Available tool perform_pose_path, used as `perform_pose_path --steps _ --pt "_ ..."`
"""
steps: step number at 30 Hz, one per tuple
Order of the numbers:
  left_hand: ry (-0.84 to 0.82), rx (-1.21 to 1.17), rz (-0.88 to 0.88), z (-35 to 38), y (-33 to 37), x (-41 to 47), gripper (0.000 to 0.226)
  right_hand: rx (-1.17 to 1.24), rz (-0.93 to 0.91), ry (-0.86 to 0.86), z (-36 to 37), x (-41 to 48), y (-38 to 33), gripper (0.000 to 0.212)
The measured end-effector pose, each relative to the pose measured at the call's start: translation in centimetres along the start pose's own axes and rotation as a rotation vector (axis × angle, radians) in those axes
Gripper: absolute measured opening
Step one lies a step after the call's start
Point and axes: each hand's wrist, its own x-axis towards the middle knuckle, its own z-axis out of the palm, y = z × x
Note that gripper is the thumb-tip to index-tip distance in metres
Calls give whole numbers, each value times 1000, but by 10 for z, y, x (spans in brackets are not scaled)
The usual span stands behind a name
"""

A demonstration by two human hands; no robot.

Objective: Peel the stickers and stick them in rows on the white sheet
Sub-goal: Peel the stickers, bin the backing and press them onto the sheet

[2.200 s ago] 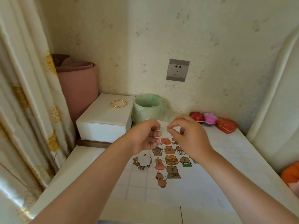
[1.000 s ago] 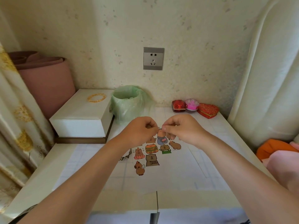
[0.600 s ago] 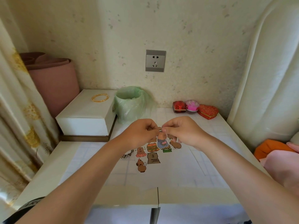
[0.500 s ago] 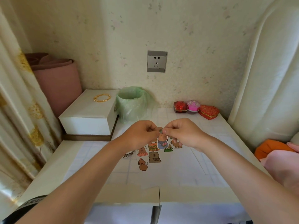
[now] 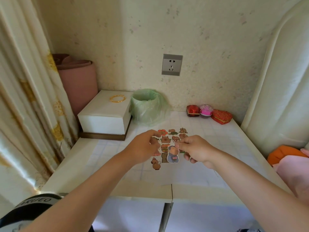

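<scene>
A white gridded sheet [image 5: 212, 158] lies on the white table [image 5: 70, 166]. Several cartoon animal stickers [image 5: 172, 138] are stuck on it in rows. My right hand [image 5: 195, 149] pinches a peeled sticker [image 5: 173, 154], a brown animal in a blue top, and holds it just above the lower rows. My left hand [image 5: 143, 148] hovers a little to the left, apart from that sticker, fingers curled near the thumb. Whether it holds a scrap of backing paper is hidden.
A white box [image 5: 103, 118] with gold bangles [image 5: 117, 98] stands at the back left, beside a bin lined with a green bag [image 5: 147, 106]. Red and pink trinket boxes [image 5: 207, 112] sit at the back right. A curtain [image 5: 25, 97] hangs left; a padded white panel [image 5: 280, 81] rises right.
My hands have come apart: the right one drew the sticker down and right, the left one let go of it. The upper rows on the sheet are now uncovered.
</scene>
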Motion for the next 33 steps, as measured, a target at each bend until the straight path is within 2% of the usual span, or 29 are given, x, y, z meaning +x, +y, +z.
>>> perform_pose_path --steps 3,6,8,12,14,17,22,28,33 --pt "-50 386 132 0 -16 -5 22 -60 22 -85 7 -7 4 12" --pt "-183 551 176 6 -28 -6 28 -136 32 -155 19 -10 7 14" --pt "-210 611 218 8 -34 -9 27 -172 37 -163 26 -11 8 16" --pt "-255 682 224 6 -38 -13 43 -154 95 -180 33 -8 8 12" --pt "-255 720 236 6 -37 -13 50 -142 132 -135 34 -5 8 9" --pt "-252 721 239 7 -39 -12 45 -122 177 -67 31 0 11 8" --pt "-251 726 240 7 -39 -13 38 -112 203 -56 34 2 17 7" --pt "-254 687 208 7 -38 -11 46 -202 157 20 38 5 21 20" --pt "-256 692 198 7 -36 -10 49 -243 128 29 40 4 23 22"
